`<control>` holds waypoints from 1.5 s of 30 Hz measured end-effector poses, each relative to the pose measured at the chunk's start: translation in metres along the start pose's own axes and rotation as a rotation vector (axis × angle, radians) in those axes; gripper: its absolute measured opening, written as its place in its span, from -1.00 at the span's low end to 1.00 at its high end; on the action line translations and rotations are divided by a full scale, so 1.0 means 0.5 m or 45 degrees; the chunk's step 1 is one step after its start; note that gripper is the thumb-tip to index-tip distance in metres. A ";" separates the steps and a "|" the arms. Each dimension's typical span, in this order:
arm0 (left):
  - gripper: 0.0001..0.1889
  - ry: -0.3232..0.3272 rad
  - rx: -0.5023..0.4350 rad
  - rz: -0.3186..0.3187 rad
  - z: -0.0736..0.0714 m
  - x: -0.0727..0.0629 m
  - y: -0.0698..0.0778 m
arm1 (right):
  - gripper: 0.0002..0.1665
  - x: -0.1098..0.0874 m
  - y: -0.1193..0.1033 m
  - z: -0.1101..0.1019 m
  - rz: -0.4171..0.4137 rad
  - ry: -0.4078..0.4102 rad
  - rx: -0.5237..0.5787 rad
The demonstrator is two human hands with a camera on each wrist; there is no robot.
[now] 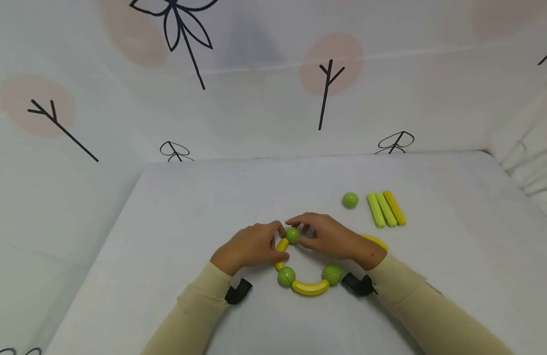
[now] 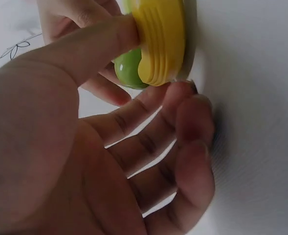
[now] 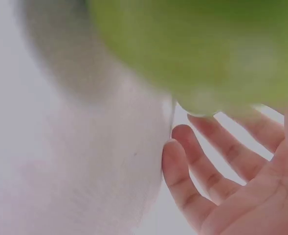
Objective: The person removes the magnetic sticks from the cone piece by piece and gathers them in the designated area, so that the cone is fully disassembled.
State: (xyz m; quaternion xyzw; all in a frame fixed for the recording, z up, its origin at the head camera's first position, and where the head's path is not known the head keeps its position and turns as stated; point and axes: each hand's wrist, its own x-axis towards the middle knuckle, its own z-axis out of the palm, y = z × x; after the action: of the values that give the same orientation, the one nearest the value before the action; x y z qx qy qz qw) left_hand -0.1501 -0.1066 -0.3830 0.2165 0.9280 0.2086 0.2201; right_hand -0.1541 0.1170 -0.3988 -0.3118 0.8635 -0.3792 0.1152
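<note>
My left hand (image 1: pixel 253 246) pinches a yellow curved rod (image 1: pixel 281 248), with the thumb across its ribbed end (image 2: pixel 158 44) in the left wrist view. At the rod's upper end sits a green ball (image 1: pixel 293 234), held between the thumb and fingers of my right hand (image 1: pixel 333 239). The rod's lower end touches a second green ball (image 1: pixel 286 276). From there another yellow curved rod (image 1: pixel 310 288) runs along the table to a third green ball (image 1: pixel 332 273). A large blurred green ball (image 3: pixel 197 44) covers the top of the right wrist view and hides part of the right hand.
Behind the right wrist lies a yellow curved piece (image 1: pixel 375 240), partly hidden. Farther back are a loose green ball (image 1: pixel 350 199), two light green sticks (image 1: pixel 375 210) and a straight yellow stick (image 1: pixel 395 208), side by side. A white cloth covers the table (image 1: pixel 202 197); patterned fabric hangs behind it.
</note>
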 end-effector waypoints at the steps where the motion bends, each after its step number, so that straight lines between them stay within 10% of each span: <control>1: -0.56 0.001 -0.020 0.007 0.000 0.000 -0.001 | -0.49 -0.001 0.000 0.000 -0.005 -0.003 0.007; 35: -0.81 -0.063 -0.173 0.083 0.013 0.015 -0.018 | -0.64 -0.007 -0.004 0.000 0.120 0.027 -0.057; 45: -0.79 -0.054 -0.172 0.067 0.010 0.016 -0.017 | -0.60 -0.040 -0.019 -0.075 0.237 0.293 -0.217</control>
State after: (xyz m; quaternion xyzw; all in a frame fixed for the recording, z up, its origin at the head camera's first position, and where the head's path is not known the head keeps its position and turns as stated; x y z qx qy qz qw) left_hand -0.1569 -0.1081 -0.3935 0.2297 0.9009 0.2718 0.2483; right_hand -0.1508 0.1465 -0.3668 -0.1936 0.9251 -0.3257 0.0234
